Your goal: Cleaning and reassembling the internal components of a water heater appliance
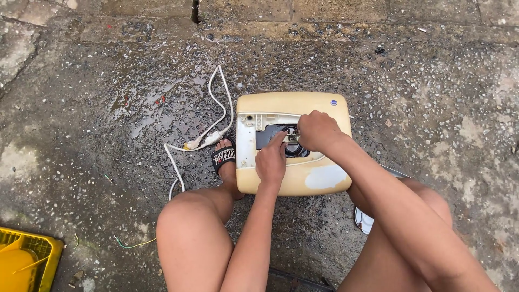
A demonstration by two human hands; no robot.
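On wet, pebbled concrete floor (pixel 411 92), between two bare knees: a cream-coloured water heater (pixel 303 108), boxy with rounded corners, lying flat with its service panel off. Exposed in the opening – a white inner frame and a dark recess (pixel 267 135) with a round black fitting. Left hand (pixel 270 162) resting on the lower edge of the casing, index finger stretched up into the recess, other fingers loosely curled, grip holding nothing visible. Right hand (pixel 319 131) curled closed over the fitting, knuckles up, fingertips pinched on a small metal part (pixel 292 138) – too small to identify. Just left of the heater, a foot in a black sandal (pixel 223 157), touching the casing's side. Beyond the toes, a white power cord (pixel 219 103) looping across the floor, with a connector near the sandal. Far lower left, well apart, the corner of a yellow crate (pixel 38 251); near it, a thin green wire (pixel 132 245).
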